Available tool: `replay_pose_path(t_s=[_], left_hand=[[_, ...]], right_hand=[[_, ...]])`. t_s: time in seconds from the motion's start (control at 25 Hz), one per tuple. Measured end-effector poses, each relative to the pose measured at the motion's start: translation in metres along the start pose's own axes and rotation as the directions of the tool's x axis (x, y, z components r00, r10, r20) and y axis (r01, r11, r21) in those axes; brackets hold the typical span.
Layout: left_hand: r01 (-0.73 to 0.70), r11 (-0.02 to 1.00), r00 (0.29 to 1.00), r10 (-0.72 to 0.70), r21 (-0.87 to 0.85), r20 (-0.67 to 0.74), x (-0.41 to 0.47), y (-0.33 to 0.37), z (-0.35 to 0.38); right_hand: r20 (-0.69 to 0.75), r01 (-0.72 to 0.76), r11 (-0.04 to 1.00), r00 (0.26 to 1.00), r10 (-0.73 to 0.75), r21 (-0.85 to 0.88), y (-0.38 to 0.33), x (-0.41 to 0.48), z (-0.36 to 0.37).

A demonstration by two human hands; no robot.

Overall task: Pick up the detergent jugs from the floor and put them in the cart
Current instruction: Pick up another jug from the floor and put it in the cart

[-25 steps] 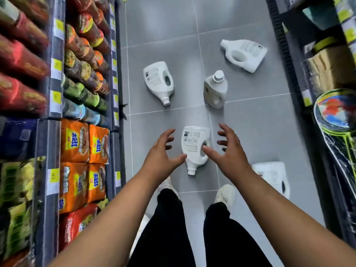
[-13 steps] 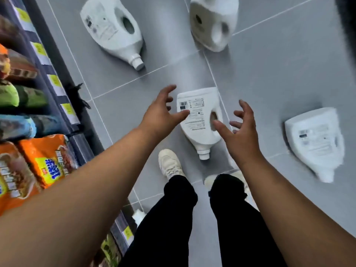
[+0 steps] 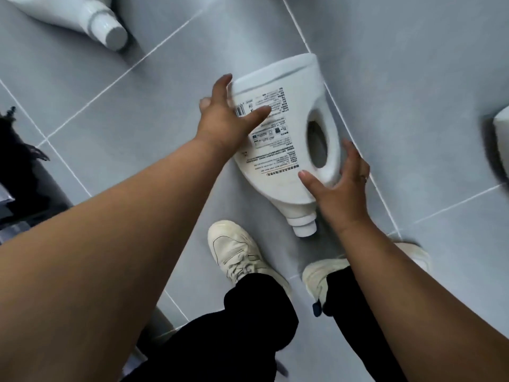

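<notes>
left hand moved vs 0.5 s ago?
Yes. Left hand came forward and down onto the detergent jug; its thumb now crosses the label.

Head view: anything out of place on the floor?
Yes. The nearest jug lies flat on the tile floor, label up, its cap toward the shoes. A second jug at top left is also on its side. Caps are on; no spill visible.
</notes>
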State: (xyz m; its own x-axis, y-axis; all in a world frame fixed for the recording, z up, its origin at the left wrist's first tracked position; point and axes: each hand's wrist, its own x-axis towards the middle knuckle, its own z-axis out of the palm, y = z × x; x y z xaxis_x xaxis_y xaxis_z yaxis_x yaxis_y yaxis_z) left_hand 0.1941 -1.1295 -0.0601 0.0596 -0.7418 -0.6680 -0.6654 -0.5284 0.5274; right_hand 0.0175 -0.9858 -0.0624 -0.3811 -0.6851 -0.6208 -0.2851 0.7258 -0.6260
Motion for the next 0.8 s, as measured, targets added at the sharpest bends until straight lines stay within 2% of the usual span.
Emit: replay_pose_path(t_s=[0.2,0.44,0.8], left_hand=[[0.002,0.984,1.0,0.001,-0.177,0.015,0.023,-0.028,0.013],[-0.056,0.964,0.998,0.058,-0.259,0.002,0.031,-0.03,0.014],[-0.054,0.935,0.996,0.076,-0.352,0.05,-0.03,0.006,-0.01]], right_hand=[[0.035,0.041,0.999,0.999,-0.041,0.003,0.028,0.027,0.014],[0.056,0.091,0.995,0.994,-0.089,-0.036,0.027,0.04,0.023],[0.044,0.04,0.999,0.998,-0.041,0.019,-0.012,-0.018,-0.024]])
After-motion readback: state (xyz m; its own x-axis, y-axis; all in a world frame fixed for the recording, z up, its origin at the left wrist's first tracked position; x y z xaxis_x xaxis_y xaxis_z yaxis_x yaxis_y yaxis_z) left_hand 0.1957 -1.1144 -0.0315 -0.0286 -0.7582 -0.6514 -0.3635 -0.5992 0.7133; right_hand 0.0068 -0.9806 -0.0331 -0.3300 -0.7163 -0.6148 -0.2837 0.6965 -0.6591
